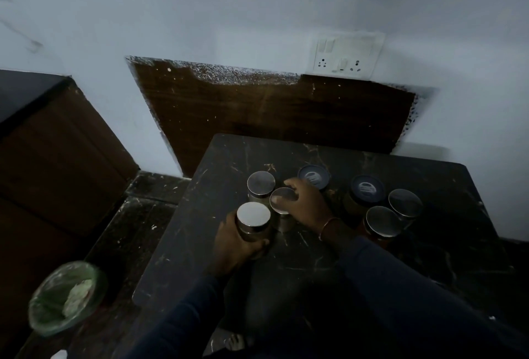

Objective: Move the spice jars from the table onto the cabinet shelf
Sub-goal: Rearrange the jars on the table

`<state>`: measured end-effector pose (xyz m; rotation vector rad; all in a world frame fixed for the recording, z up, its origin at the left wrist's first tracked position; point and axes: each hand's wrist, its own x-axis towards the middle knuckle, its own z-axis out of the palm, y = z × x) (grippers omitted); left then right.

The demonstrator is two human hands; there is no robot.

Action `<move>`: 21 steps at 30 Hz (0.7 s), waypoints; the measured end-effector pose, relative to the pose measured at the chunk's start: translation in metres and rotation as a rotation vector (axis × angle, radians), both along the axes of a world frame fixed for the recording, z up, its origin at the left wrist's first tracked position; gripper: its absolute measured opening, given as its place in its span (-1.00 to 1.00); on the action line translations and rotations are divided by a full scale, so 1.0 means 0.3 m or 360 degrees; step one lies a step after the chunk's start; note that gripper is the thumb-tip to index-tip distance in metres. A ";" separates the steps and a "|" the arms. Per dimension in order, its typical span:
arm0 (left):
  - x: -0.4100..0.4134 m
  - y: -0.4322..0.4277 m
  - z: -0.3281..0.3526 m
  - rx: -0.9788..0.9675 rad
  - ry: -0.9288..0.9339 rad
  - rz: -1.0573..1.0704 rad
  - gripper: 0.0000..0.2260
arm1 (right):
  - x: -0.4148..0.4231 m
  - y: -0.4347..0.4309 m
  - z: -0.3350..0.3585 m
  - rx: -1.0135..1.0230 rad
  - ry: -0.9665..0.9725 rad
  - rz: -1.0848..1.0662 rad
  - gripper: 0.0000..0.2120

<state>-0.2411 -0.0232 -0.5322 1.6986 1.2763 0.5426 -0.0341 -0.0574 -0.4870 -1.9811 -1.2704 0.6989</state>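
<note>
Several spice jars stand on a dark marbled table (315, 258). My left hand (234, 244) grips the nearest silver-lidded jar (253, 215) around its body. My right hand (306, 204) holds a second silver-lidded jar (282, 199) by its lid and side. A third silver-lidded jar (261, 183) stands just behind them. Two blue-lidded jars (313, 176) (367, 188) stand further back. At the right are two dark-lidded jars (383, 221) (405, 203). No cabinet shelf shows in this view.
A brown wooden cabinet side (57, 152) with a dark top stands at the left. A green-lined bin (67, 297) sits on the floor at lower left. A wooden panel (272, 112) and a switch socket plate (347, 55) are on the wall behind the table.
</note>
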 end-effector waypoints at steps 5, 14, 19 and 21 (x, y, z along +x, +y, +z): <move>0.000 -0.007 -0.055 -0.0066 -0.0002 0.0043 -0.18 | 0.020 0.026 -0.092 -0.0341 -0.0448 0.0360 -0.13; -0.006 0.011 -0.099 -0.0171 0.0026 0.0017 -0.21 | 0.036 0.035 -0.104 -0.0126 0.0042 0.0155 -0.31; -0.003 0.019 -0.115 -0.0202 0.0028 0.0009 -0.17 | 0.125 0.046 0.003 0.0006 0.0511 -0.0105 -0.58; 0.003 0.023 -0.113 -0.0220 0.0027 -0.0020 -0.16 | 0.144 0.051 0.036 0.0054 0.0576 -0.0184 -0.77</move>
